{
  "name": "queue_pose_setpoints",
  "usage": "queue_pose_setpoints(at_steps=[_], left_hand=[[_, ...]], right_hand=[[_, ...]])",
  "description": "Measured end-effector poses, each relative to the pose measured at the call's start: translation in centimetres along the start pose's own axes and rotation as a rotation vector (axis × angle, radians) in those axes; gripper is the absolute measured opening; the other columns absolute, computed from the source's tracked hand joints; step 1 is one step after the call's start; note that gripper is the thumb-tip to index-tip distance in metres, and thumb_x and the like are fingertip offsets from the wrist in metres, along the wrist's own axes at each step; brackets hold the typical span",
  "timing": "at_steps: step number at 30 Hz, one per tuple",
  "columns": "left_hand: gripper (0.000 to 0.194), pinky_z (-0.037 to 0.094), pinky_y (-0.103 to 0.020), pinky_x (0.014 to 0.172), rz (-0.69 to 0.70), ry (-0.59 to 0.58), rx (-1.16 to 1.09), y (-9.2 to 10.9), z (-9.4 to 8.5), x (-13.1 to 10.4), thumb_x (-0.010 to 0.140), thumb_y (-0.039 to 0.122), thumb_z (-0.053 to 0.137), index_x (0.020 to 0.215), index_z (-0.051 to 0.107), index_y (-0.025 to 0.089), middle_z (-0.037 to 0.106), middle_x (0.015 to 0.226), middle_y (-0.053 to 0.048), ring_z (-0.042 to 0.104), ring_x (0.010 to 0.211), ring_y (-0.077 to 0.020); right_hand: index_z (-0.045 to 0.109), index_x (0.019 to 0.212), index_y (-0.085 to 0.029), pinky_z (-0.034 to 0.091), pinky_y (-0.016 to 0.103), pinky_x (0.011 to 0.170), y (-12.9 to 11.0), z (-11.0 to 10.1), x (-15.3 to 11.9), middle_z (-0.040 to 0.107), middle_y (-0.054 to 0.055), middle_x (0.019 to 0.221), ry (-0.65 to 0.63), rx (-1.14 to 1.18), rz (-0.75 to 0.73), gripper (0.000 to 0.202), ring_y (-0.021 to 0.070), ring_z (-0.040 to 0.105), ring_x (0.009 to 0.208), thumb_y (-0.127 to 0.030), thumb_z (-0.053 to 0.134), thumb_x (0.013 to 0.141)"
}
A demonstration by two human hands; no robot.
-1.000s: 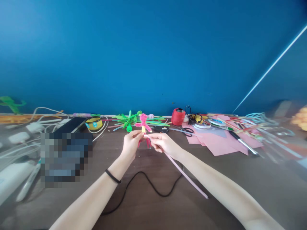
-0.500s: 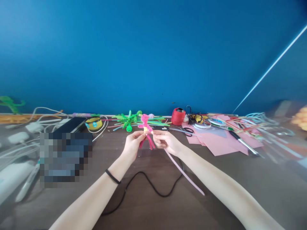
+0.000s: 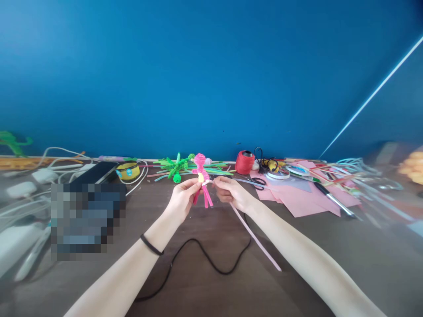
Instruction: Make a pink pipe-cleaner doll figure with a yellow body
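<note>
Upright at the middle is a small pink figure (image 3: 200, 165) of fuzzy stems, with a yellow patch and several pink strands hanging below. My left hand (image 3: 184, 193) pinches its lower left side between thumb and fingers. To the right of the figure, my right hand (image 3: 231, 191) is closed on a pale pink stem (image 3: 256, 240). One end of this stem reaches the figure's lower body; the other slants down toward the front right. How the end passes around the figure is too small to tell.
Green fuzzy stems (image 3: 176, 168) lie behind the hands. A red spool (image 3: 245, 162), scissors (image 3: 258, 183), pink paper (image 3: 297, 200) and a pen (image 3: 335, 200) are at the right. A phone (image 3: 94, 176) and white cables stand left. A black cord (image 3: 211, 262) curves in front.
My right hand has moved slightly away from the figure, baring a short light piece of stem between them. The figure's strands show more fully.
</note>
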State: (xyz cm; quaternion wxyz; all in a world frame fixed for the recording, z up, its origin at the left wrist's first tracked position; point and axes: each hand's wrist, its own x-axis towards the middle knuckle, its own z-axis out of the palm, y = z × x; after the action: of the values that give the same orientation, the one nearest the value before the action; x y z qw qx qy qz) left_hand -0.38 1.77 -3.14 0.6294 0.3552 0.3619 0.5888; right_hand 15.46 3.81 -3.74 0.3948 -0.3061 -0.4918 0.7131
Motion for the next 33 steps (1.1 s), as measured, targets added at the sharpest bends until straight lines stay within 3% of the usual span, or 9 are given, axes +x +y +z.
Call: queue_pose_setpoints(at_steps=[10,16,21,28,33], left_hand=[[0.020,0.041,-0.021,0.055,-0.039,-0.053,0.005,0.3,0.3,-0.4,0.051,0.017,0.075,0.069,0.069,0.010,0.067,0.066,-0.005,0.054,0.055,-0.0084],[0.020,0.041,-0.023,0.061,-0.004,-0.069,0.038,0.0,0.1,-0.2,0.051,0.021,0.074,0.068,0.069,0.011,0.067,0.069,-0.005,0.056,0.063,-0.0119],[0.019,0.038,-0.023,0.056,0.008,-0.086,0.065,0.0,0.0,-0.2,0.051,0.022,0.074,0.066,0.067,0.012,0.064,0.063,-0.003,0.053,0.058,-0.0108],[0.021,0.030,-0.021,0.043,-0.004,-0.039,0.062,0.0,-0.1,-0.2,0.053,0.026,0.073,0.068,0.065,0.013,0.054,0.050,0.002,0.042,0.043,-0.0064],[0.022,0.032,-0.020,0.044,0.023,0.014,-0.015,-0.1,0.1,-0.1,0.052,0.025,0.073,0.067,0.065,0.013,0.054,0.054,0.002,0.043,0.046,-0.0055]], right_hand=[[0.050,0.066,-0.015,0.011,0.019,0.037,0.4,-0.3,0.0,0.035,-0.009,0.039,-0.038,-0.355,0.015,0.025,0.0023,0.025,0.034,-0.038,0.058,0.071],[0.050,0.068,-0.015,0.015,0.019,0.035,0.4,-0.2,0.1,0.049,-0.006,0.046,0.006,-0.485,-0.028,0.025,0.0031,0.029,0.033,-0.039,0.052,0.075],[0.049,0.064,-0.015,0.023,0.019,0.039,0.8,0.8,-0.3,0.047,-0.005,0.049,0.028,-0.646,-0.169,0.027,0.0045,0.033,0.038,-0.036,0.046,0.080],[0.047,0.068,-0.017,0.031,0.019,0.046,2.3,2.7,-1.1,0.049,-0.003,0.057,-0.007,-0.747,-0.287,0.017,0.0068,0.039,0.045,-0.015,0.035,0.080],[0.047,0.073,-0.016,0.035,0.022,0.055,3.5,3.7,-1.4,0.051,0.001,0.063,0.121,-0.975,-0.367,0.017,0.0112,0.047,0.056,-0.016,0.032,0.081]])
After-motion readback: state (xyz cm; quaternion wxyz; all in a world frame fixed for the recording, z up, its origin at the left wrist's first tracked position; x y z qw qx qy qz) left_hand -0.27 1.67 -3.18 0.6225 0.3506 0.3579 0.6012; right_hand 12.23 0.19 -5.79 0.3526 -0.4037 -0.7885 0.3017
